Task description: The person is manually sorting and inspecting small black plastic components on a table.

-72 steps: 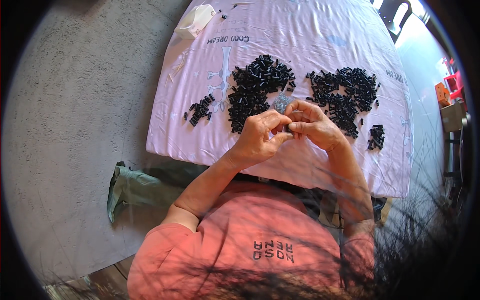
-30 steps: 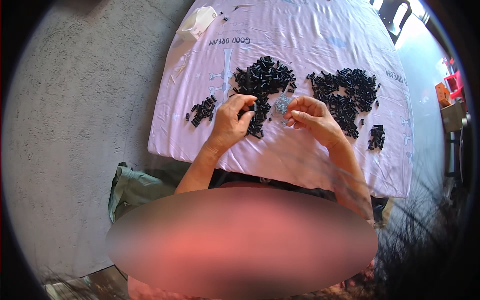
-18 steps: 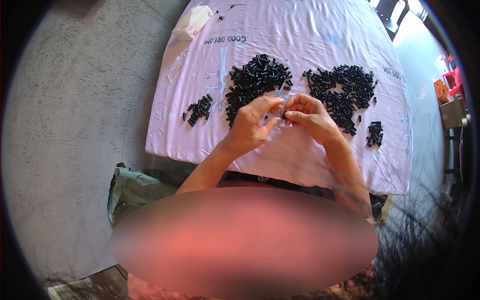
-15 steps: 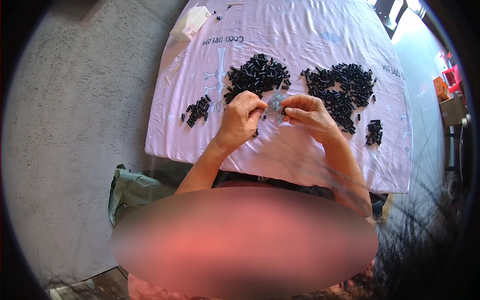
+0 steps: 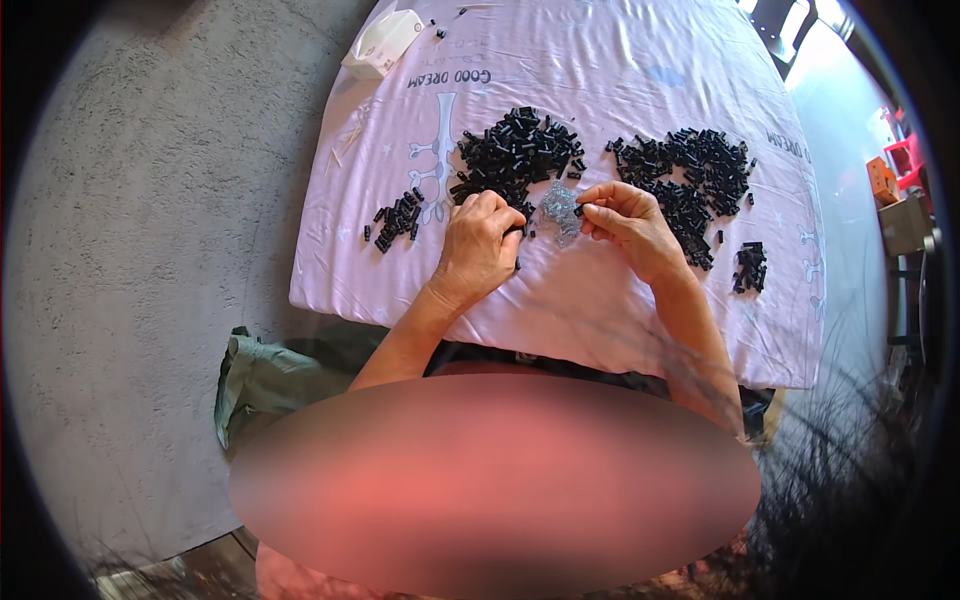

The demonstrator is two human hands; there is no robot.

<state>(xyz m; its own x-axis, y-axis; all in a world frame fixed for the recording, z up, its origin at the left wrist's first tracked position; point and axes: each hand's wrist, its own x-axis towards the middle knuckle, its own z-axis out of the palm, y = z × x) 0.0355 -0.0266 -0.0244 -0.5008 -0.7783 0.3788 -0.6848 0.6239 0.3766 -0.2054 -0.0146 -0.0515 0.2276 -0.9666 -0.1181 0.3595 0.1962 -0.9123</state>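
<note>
At the near edge of the large black pile point(image 5: 520, 145), my left hand point(image 5: 478, 245) is closed, and a small black cylindrical piece shows at its fingertips. My right hand point(image 5: 632, 232) pinches another small black piece point(image 5: 580, 210) between thumb and forefinger. Between the two hands lies a little heap of silvery metal bits point(image 5: 559, 212), too small to name exactly. My right fingertips are just at the right side of this heap. A second wide pile of black pieces point(image 5: 690, 175) spreads beyond my right hand.
A pink printed cloth point(image 5: 600, 320) covers the table. Smaller black clusters lie at left point(image 5: 398, 220) and right point(image 5: 750, 268). A white box point(image 5: 384, 46) stands at the far left, with thin pale sticks point(image 5: 337, 155) nearer. Green fabric point(image 5: 265, 380) hangs beside the table at lower left.
My left fingers have moved slightly down toward the black pieces and closed around one. My right hand has shifted a little right, off the silvery heap, still pinching its black piece.
</note>
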